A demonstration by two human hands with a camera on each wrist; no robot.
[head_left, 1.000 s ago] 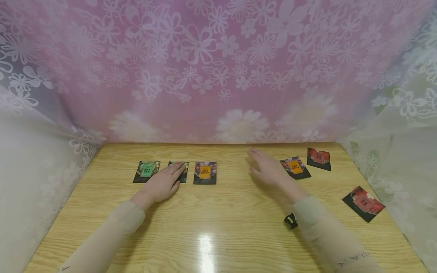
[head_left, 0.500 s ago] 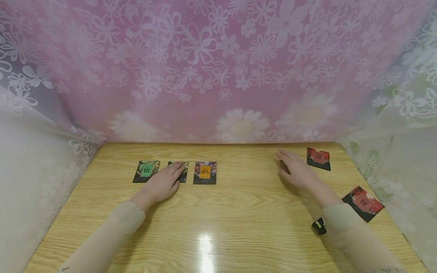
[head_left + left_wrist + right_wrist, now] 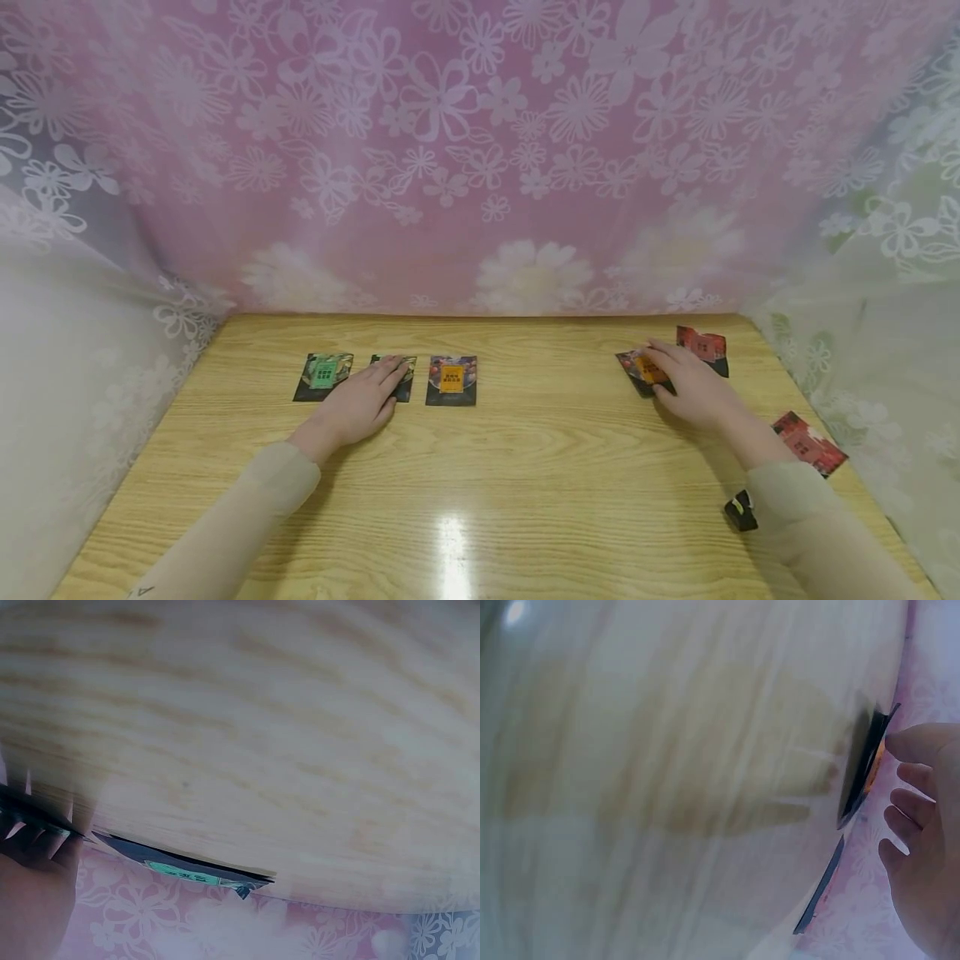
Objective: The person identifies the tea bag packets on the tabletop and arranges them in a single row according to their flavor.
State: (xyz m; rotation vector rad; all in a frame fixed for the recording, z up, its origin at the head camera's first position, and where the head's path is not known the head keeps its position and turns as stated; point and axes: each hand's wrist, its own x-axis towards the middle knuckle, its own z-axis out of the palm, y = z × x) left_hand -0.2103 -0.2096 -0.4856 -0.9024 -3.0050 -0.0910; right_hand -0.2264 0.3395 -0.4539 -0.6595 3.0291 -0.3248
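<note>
My left hand point(image 3: 356, 404) lies with straight fingers on a green-labelled food packet point(image 3: 403, 388), covering much of it. Another green-labelled packet point(image 3: 322, 377) is just left of it, and an orange-labelled packet point(image 3: 452, 392) lies to its right. Over at the right, my right hand point(image 3: 693, 385) reaches across a tilted orange-labelled packet point(image 3: 632, 372), its fingers over the label and right side. In the right wrist view, a fingertip is right at the edge of this packet point(image 3: 868, 771), with the other fingers loosely bent behind it.
Beyond my right hand is a red-labelled packet point(image 3: 703, 343); a second red-labelled packet point(image 3: 812, 444) lies nearer the right table edge, partly behind my forearm. A black wrist device point(image 3: 741, 510) sits by the right sleeve. Floral curtains point(image 3: 487, 167) enclose the wooden table point(image 3: 480, 467).
My right hand has moved rightward from beside the tilted orange-labelled packet, passing over it, and now has its fingers on its right part. The left hand has stayed in place.
</note>
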